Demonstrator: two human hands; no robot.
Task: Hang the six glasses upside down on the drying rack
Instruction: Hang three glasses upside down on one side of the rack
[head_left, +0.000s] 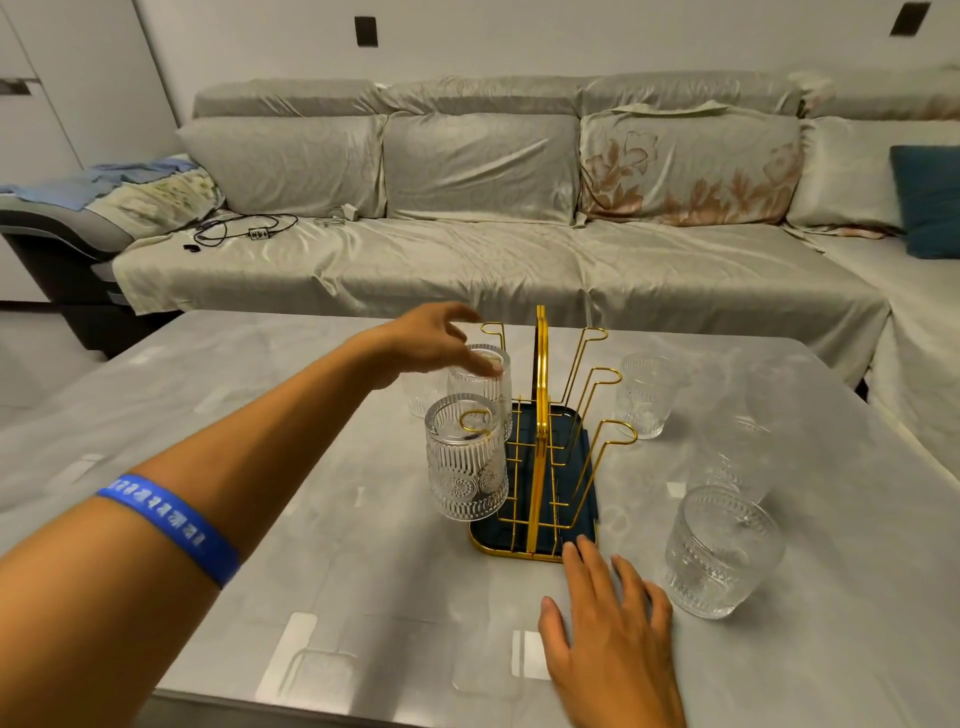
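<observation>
A: Where is the left hand, and how is it?

B: The left arm is stretched forward over the table. The hand is above the far-left side of the drying rack, palm down, the fingers curved and resting on the upturned base of an inverted ribbed glass that sits on a middle-left peg. The fingers are on top of it, not closed around it.

A: And the right hand?

B: It lies flat on the table, fingers spread and open, holding nothing. One fingertip is touching the near gold edge of the rack tray.

A: Any writing?

B: A blue wristband on the left forearm has pale characters, but I cannot read them.

A: The other glasses?

B: A second inverted glass hangs on the near-left peg. Behind the left hand another glass shows only partly. On the right of the rack three stand on the table: a near glass, a middle glass behind it, and a far glass. The three gold pegs on the right side are free.

A: Beyond the table?

B: A sofa with a grey cover, some black cables on its seat, and a teal cushion at the right
</observation>
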